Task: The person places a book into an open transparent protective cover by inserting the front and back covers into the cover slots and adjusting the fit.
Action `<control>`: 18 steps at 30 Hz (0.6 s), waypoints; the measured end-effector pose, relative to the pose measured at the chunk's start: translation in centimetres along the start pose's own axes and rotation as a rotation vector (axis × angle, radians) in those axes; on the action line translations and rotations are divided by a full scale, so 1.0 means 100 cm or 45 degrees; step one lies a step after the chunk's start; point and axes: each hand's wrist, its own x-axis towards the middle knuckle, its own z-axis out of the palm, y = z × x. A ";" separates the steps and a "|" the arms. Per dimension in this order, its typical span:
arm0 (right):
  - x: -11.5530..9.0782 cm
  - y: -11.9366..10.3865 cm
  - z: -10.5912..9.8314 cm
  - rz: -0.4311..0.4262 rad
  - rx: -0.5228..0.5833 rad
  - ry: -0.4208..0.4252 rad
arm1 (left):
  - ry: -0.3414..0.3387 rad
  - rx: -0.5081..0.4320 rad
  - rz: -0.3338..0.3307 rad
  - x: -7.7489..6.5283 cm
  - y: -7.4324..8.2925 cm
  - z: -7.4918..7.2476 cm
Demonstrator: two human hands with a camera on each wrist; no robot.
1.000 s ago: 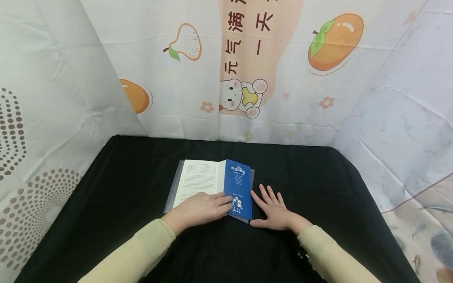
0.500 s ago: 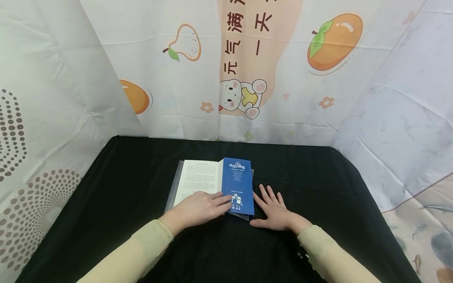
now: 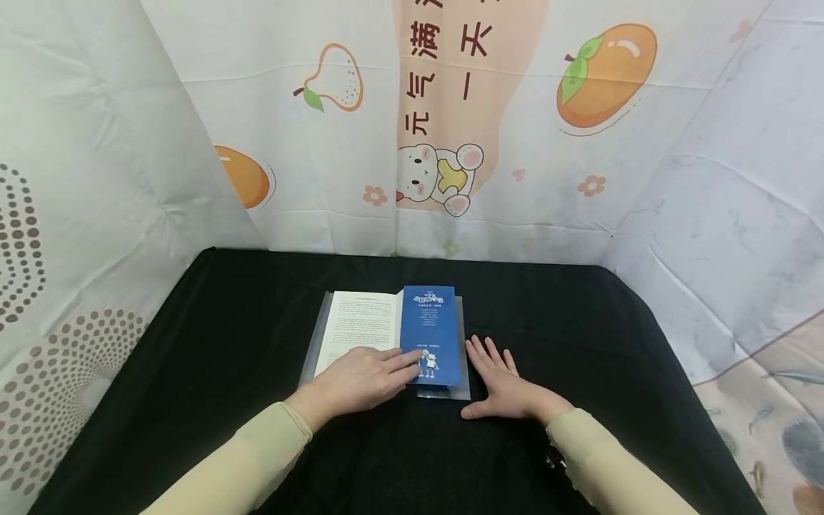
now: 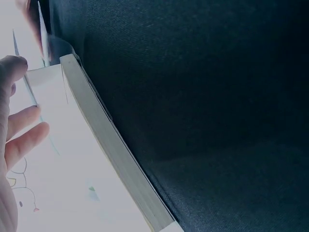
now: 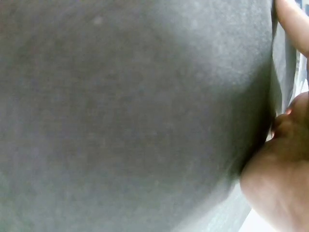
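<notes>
Book point(image 3: 360, 322) open, central on black cloth point(image 3: 547, 307). Your left hand point(image 3: 363, 375) rests loosely straightened fingers on its blue flap point(image 3: 430, 315); right hand point(image 3: 508, 392), fingers spread, just right. Likely light: flap bendy, clear cover point(image 3: 460, 392) slippery. Grip the stiffer page block point(image 4: 111, 140), near edge.

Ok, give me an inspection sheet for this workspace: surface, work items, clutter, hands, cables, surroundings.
Surface: black cloth-covered table.
Work items: open book with white printed pages; blue printed rectangular panel over its right side; translucent grey sheet beneath, edges showing.
Clutter: nothing seen.
Hands: left hand rests partly on the blue panel; right hand lies beside the book's right edge, fingers spread.
Cables: nothing seen.
Surroundings: white hanging fabric with fruit and bear prints.
</notes>
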 end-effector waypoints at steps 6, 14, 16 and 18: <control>-0.001 0.000 -0.003 0.001 0.066 0.001 | 0.018 0.006 -0.038 -0.001 0.001 0.001; -0.002 0.002 -0.004 -0.029 0.124 0.002 | -0.053 -0.022 -0.096 0.000 0.002 0.001; -0.002 0.003 -0.005 -0.023 0.134 -0.004 | -0.055 -0.046 -0.113 0.000 0.002 0.001; -0.002 0.003 -0.005 -0.016 0.127 -0.012 | -0.053 -0.061 -0.128 0.001 0.002 0.000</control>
